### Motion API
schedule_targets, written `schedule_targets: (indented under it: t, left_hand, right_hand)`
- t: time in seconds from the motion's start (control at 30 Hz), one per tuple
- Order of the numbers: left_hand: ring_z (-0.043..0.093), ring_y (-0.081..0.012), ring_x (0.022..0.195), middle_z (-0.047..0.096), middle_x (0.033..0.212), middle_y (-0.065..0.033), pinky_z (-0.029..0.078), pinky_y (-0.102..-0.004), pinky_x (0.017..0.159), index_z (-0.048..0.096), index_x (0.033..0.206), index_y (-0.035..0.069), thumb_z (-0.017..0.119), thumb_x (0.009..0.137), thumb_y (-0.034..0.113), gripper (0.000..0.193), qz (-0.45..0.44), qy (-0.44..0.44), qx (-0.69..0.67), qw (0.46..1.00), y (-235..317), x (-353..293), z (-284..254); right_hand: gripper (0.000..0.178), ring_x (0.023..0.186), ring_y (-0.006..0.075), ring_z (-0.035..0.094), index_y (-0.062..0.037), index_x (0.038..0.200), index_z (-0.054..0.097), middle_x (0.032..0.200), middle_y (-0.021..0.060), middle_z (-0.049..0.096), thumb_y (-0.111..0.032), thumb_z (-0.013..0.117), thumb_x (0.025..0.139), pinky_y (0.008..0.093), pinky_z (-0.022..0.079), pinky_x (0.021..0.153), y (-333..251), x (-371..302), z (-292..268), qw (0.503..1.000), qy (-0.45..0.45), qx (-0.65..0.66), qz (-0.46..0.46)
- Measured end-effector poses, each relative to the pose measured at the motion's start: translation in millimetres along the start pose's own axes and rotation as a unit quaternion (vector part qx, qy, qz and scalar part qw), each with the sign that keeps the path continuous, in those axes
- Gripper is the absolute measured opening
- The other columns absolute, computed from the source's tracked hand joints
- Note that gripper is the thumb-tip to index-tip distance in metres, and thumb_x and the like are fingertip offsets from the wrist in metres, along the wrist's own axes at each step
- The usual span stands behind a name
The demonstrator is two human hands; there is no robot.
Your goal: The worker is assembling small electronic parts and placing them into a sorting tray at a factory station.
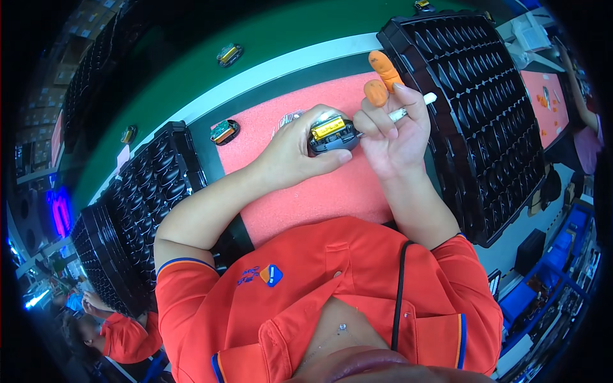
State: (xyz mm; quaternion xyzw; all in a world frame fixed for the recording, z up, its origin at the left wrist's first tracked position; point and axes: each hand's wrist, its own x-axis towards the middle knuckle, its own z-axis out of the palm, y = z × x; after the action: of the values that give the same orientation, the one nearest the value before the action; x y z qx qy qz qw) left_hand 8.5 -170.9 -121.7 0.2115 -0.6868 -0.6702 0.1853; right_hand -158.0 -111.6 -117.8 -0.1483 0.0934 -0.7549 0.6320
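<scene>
The device (332,135) sits in the left hand (295,148), gripped between thumb and fingers, above the pink mat (287,214). Just to its right, the right hand (397,134), fingers partly curled, grips a white tool (398,115), tip near the device; orange cots (383,69) cover two fingers.

On my dark green worktop (255,94), a pink mat (281,214) lies mid-frame; a black moulded tray (472,115) stands at right, another black tray (159,182) at left, and a small opened device (224,132) by the mat's upper-left corner
</scene>
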Motion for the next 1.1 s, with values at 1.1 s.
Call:
schedule_targets:
  t: [1.1]
  left_hand:
    - [0.058, -0.0318, 0.104, 0.061, 0.109, -0.0192, 0.045, -0.0391, 0.089, 0.059, 0.111, 0.0, 0.068, 0.08, 0.035, 0.048, 0.042, 0.135, 0.533, 0.834, -2.5, 170.5, -82.2]
  right_hand:
    - [0.049, 0.073, 0.0117, 0.05, -0.002, 0.118, 0.06, 0.08, 0.004, 0.055, -0.041, 0.058, 0.089, 0.0235, 0.037, 0.066, -255.6, -99.1, -7.2, 0.475, 0.332, -0.81, -0.092]
